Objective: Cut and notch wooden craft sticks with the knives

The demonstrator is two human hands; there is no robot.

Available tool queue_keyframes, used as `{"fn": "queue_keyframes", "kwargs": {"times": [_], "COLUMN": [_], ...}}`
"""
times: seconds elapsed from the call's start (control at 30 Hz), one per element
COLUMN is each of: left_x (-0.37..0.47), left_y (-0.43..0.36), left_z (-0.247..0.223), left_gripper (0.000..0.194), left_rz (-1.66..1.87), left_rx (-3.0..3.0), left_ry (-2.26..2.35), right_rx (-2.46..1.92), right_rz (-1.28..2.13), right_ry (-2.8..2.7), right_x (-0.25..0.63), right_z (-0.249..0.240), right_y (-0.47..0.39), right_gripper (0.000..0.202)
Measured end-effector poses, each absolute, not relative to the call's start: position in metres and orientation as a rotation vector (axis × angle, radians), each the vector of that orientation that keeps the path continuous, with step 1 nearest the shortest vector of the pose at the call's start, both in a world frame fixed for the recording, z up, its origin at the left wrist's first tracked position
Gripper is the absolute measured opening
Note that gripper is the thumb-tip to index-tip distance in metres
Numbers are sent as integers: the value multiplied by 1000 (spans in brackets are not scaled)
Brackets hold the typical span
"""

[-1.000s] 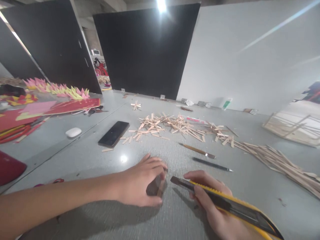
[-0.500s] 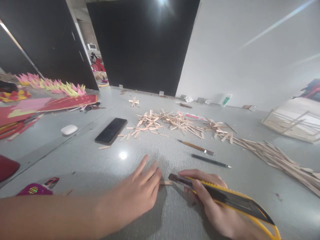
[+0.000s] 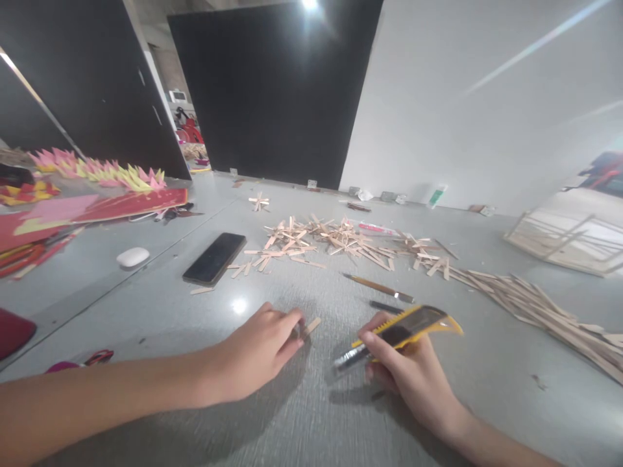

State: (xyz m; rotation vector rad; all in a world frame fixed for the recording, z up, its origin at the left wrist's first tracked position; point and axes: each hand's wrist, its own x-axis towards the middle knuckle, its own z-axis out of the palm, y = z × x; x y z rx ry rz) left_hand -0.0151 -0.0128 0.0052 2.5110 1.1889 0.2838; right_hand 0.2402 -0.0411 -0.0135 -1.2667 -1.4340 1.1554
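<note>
Wooden stick piece (image 3: 311,325), short and pale, sits pinched at the fingertips of the left hand (image 3: 257,350), low over the grey worktop (image 3: 311,415) in front of the person. Left fingers curled closed around its near end; far end pokes out up and to the right. Left forearm comes in from the lower left.

Right hand (image 3: 409,376) just right of it, fingers wrapped closed around a yellow-and-black utility knife (image 3: 399,329). Blade end points down-left toward the stick piece, a small gap between them; yellow tail end tilts up to the right.

Beyond the hands: a dark pen (image 3: 384,306) partly hidden behind the knife, then a brown-handled tool with a metal tip (image 3: 378,287). Farther back, a scattered heap of cut stick pieces (image 3: 331,241). To the right, a loose bundle of long wooden sticks (image 3: 535,306). Left of the heap, a black phone (image 3: 215,258) lying flat, a white oval case (image 3: 133,257) well left of that. Red, pink and yellow paper cut-outs (image 3: 92,194) along the far left edge.
</note>
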Motion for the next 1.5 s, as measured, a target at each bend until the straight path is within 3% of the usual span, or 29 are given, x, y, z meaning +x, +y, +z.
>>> {"fn": "queue_keyframes", "kwargs": {"times": [0.33,0.5,0.8,1.3,1.5], "left_x": [-22,-27,-22,-22,-21], "left_y": [16,20,9,12,11], "left_z": [14,16,13,6,6], "left_gripper": [28,55,52,50,51], "left_rz": [388,288,196,269,254], "left_rx": [2322,2405,2476,2503,2480], "left_ry": [1001,837,822,814,835], "right_rx": [-1273,-1369,-1422,-1285,-1329], "right_rz": [1306,1312,1299,1248,1224], "right_ry": [-1331,-1205,-1120,-1473,-1500], "right_x": [238,238,237,239,241], "right_z": [-8,-13,-17,-8,-7], "right_y": [-39,-38,-38,-34,-35], "right_gripper": [51,58,61,47,50]}}
